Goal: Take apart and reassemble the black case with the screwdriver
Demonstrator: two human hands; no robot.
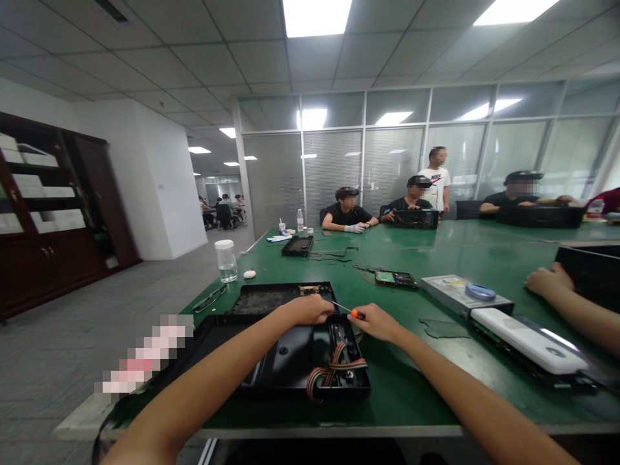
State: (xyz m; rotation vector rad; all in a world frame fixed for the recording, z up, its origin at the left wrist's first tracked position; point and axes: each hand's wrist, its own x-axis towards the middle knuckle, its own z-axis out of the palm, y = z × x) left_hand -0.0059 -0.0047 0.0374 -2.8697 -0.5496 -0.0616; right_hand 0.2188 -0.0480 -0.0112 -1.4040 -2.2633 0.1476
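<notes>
While the right hand (380, 323) grips a small orange-handled screwdriver (349, 311) & the left hand (310, 309) closes on the open black casing (290, 361) at the table's (411, 394) near edge, disassembly looks approx halfway: cover off, ribbon cable (334, 371) w/ internals not yet out

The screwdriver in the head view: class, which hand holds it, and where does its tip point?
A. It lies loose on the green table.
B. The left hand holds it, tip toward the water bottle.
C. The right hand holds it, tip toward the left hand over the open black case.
C. The right hand grips the orange-handled screwdriver, its shaft running toward the left hand above the open black case.
</notes>
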